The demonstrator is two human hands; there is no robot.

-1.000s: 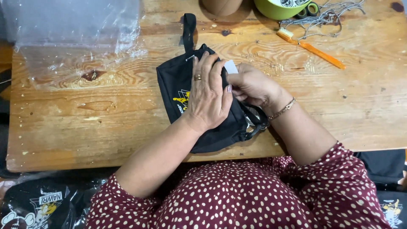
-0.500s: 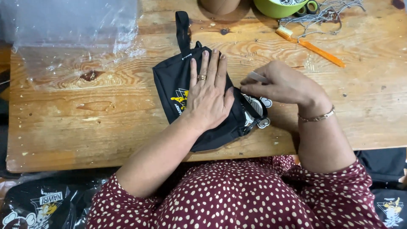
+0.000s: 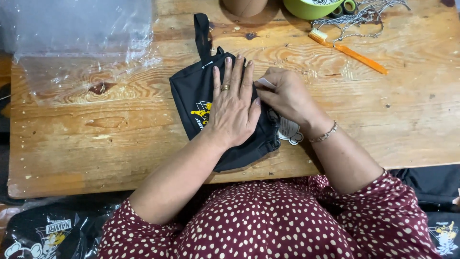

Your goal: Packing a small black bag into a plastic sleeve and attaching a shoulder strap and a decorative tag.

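My left hand point(image 3: 233, 108) lies flat, fingers together, on the soft, light black pouch point(image 3: 201, 96). At 3 o'clock, my right hand point(image 3: 287, 98) pinches a white tag point(image 3: 266, 83); grip the pouch by its strap at 12 o'clock.

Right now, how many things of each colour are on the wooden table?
Black: 1, pouch
Orange: 1, toothbrush
Green: 1, bowl
Clear: 1, plastic bags
Silver: 1, chains
Brown: 1, cup
Total: 6
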